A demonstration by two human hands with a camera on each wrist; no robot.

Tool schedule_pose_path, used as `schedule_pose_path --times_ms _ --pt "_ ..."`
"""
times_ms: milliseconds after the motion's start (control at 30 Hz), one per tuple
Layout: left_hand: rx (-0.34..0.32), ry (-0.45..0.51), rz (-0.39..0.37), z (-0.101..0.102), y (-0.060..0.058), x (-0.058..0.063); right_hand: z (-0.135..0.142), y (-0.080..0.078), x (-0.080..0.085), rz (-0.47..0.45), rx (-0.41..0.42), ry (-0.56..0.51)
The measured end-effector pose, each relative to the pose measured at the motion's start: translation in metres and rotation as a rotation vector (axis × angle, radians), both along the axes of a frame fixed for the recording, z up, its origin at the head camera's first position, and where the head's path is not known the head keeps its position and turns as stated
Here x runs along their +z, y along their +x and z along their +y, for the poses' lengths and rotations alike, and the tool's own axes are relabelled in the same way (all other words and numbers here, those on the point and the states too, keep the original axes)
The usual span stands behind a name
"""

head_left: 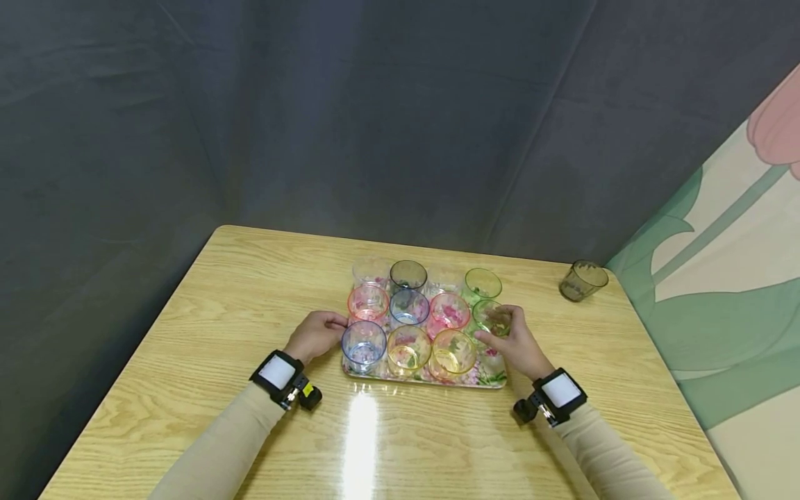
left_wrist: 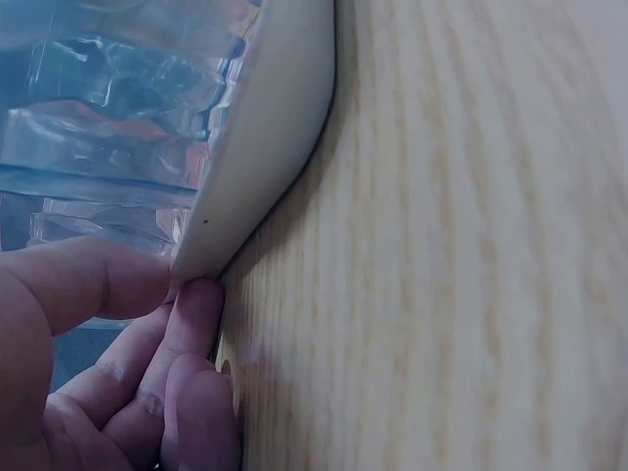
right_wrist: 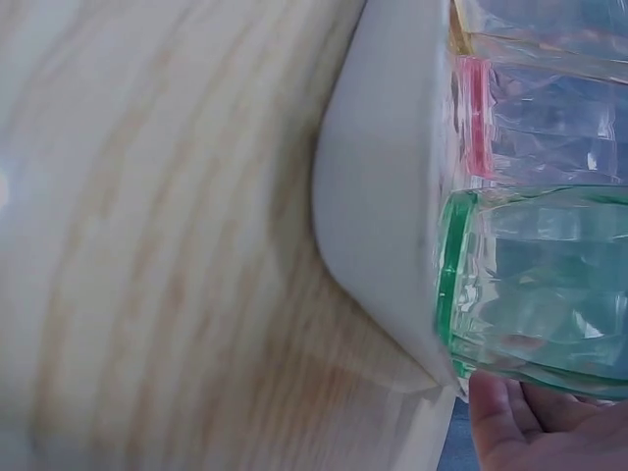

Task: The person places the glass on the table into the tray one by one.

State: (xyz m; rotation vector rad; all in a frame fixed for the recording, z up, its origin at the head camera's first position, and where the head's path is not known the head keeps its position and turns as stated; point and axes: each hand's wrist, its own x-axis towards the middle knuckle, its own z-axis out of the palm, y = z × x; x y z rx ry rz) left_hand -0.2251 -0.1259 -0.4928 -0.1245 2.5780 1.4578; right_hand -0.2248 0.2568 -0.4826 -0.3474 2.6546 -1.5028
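A flower-patterned tray point(head_left: 490, 375) carries rows of coloured see-through glasses, several of them. My left hand point(head_left: 317, 336) is at the tray's left side; in the left wrist view the thumb and a finger pinch its pale edge point(left_wrist: 260, 157). On the right, my right hand point(head_left: 517, 344) holds a green glass point(head_left: 492, 318), thumb on the near side and fingers on the far side. Low in the right wrist view, fingertips point(right_wrist: 491, 402) meet that glass near its base, close over the tray. A blue glass point(head_left: 364, 346) stands nearest my left hand.
Apart from the tray, a dark grey glass point(head_left: 582, 281) sits at the table's far right corner. The wooden table point(head_left: 425, 444) reaches a dark curtain point(head_left: 387, 125) at the back. A flower-patterned cloth point(head_left: 737, 292) hangs along the right.
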Motion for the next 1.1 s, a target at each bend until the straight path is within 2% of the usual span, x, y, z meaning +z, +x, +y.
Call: schedule_pose_path --times_ms 333,433,567,700,933,1100 --pt "0.005 -0.006 -0.006 0.001 0.001 0.000 -0.003 0.003 0.005 -0.025 -0.022 0.007" --pt "0.006 -0.014 -0.002 0.001 0.000 0.000 -0.004 0.003 0.006 -0.004 -0.025 -0.005" --pt "0.006 -0.014 -0.003 0.000 0.000 0.000 0.000 0.001 0.002 0.068 -0.043 -0.020" --pt "0.010 -0.007 -0.003 0.000 0.000 0.000 0.008 0.000 0.005 0.143 -0.093 -0.095" --pt "0.013 0.000 0.007 0.000 0.000 -0.001 0.028 -0.008 0.024 0.280 -0.179 -0.214" --pt "0.011 0.012 -0.007 0.000 0.000 0.000 0.047 -0.020 0.040 0.354 -0.327 -0.286"
